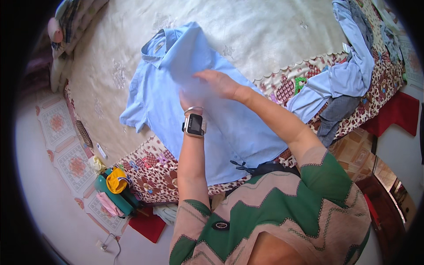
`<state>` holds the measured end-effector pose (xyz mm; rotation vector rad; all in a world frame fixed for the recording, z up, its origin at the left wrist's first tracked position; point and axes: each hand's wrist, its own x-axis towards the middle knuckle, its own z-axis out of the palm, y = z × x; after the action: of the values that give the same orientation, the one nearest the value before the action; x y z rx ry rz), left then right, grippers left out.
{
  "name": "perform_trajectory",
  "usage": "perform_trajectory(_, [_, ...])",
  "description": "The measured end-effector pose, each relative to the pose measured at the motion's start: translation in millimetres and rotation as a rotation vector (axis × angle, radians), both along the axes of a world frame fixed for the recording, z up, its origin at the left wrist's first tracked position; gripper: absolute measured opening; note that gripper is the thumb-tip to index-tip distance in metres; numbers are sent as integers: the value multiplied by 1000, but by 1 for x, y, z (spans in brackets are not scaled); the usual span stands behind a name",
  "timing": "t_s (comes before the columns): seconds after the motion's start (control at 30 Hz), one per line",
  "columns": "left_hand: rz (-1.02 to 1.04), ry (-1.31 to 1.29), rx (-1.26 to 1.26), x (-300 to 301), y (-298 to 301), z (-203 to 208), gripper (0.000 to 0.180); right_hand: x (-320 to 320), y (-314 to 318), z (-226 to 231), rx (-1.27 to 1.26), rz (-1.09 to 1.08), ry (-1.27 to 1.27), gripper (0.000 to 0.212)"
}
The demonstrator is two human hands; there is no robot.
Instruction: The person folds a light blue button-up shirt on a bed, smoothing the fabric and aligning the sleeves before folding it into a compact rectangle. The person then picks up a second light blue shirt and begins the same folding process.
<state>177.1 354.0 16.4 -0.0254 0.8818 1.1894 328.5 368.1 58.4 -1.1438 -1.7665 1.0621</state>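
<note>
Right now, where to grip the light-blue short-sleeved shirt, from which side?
Likely the hem of the left-side sleeve, coming from the person's left: it juts from the shirt over the cream bedspread, its edge free, clear of the left hand and right hand.

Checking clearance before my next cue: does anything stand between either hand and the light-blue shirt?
Nothing separate is visible between them. The right hand and left hand are both over the light-blue shirt; blurred blue fabric, seemingly the shirt's own, covers much of the left. Other garments lie to the right, clear of both hands.
</note>
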Motion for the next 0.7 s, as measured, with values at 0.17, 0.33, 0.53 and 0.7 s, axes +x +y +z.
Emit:
perform_trajectory(0.17, [124,72,-59,-39,-6,-46,55,62,-74,-28,-360,-346,22,30])
perform_trajectory(0.33, [-54,377,-324,-21,1,2,45,164,-211,-48,-507,-536,-331,28])
perform_trajectory(0.53, [-68,1015,-74,-29,16,-33,30,173,-285,-32,-533,-544,-598,38])
perform_trajectory(0.7, [-168,1356,282,-26,49,-20,35,158,-288,-32,-425,-513,-702,35])
